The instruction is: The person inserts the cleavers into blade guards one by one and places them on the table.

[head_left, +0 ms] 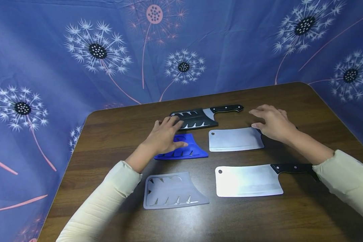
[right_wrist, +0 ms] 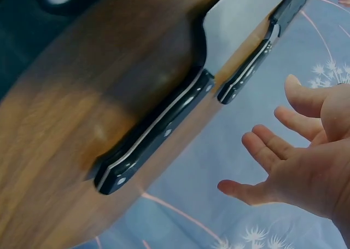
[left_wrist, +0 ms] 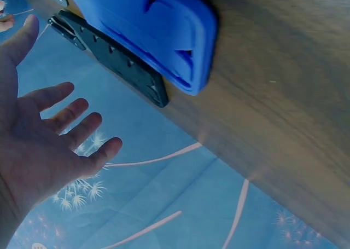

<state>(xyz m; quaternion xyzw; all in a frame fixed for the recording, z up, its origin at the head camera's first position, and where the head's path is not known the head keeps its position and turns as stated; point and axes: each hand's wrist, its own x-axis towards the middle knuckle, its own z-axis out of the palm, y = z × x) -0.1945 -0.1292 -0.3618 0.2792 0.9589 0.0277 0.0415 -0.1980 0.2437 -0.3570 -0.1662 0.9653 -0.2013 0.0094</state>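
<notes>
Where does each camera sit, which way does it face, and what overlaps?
Head: worn on the head, facing forward and down at the table; left hand, right hand, both sleeves show.
Left wrist: worn there, facing the blue sheath, black sheath and cloth; left hand large, right a sliver.
Right wrist: worn there, facing knife handles and cloth; right hand large, left a sliver.
Shared: head and left wrist both show the blue sheath.

Blue sheath (head_left: pixel 193 150) in downward head view
</notes>
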